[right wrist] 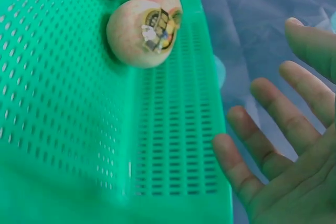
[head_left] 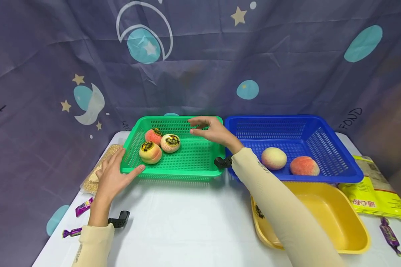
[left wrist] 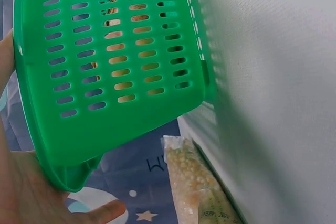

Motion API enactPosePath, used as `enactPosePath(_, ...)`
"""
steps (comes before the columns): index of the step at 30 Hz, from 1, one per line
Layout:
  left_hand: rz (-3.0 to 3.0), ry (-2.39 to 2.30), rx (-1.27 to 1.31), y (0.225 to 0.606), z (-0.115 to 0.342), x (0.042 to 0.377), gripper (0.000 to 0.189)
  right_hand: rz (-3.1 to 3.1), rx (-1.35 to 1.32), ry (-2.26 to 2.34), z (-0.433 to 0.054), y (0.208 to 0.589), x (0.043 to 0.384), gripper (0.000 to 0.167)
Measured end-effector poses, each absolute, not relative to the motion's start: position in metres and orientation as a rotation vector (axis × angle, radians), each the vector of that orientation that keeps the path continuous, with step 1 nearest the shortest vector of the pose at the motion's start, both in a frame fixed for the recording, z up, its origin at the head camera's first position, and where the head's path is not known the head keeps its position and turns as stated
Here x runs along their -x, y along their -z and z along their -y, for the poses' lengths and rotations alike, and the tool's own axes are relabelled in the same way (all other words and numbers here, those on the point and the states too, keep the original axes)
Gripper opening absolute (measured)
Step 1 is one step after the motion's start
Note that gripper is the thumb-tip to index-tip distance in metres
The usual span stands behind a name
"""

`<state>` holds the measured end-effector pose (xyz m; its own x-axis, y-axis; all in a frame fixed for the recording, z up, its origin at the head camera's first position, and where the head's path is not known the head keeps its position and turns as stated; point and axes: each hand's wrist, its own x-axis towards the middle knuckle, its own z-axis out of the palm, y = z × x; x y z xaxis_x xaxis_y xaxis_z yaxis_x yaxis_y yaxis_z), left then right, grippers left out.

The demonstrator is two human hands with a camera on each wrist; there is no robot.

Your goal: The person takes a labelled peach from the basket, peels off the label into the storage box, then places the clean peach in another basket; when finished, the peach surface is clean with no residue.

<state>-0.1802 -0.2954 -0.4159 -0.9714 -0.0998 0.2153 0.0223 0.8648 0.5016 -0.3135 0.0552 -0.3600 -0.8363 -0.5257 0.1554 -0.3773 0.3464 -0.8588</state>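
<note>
My left hand [head_left: 113, 178] is at the left front corner of the green basket [head_left: 177, 172], fingers spread along the rim and thumb pointing to the right. In the left wrist view that hand [left wrist: 31, 192] shows beside the basket's rim. Above the basket's right side hangs my right hand [head_left: 212, 129], fingers extended and nothing between them; its palm [right wrist: 294, 171] faces the camera in the right wrist view. Inside the basket's left half sit three peaches with black-and-gold stickers: a red one [head_left: 152, 138], a pale one [head_left: 169, 147] and a yellowish one [head_left: 150, 157].
To the right stands a blue basket [head_left: 300, 146] holding a pale peach [head_left: 274, 158] and a red one [head_left: 305, 166]. A yellow basin [head_left: 334, 222] is in front, partly behind my right sleeve. Bags of grain [head_left: 90, 183] and yellow packaging [head_left: 377, 196] lie at the sides, with purple-wrapped candies [head_left: 390, 235].
</note>
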Motion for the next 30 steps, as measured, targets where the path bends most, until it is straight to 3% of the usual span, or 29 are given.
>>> enactPosePath(30,2.767,0.781,-0.057,0.419,0.294,0.179,0.102,-2.386,0.745,1.380,0.026,0.393,0.332,0.055)
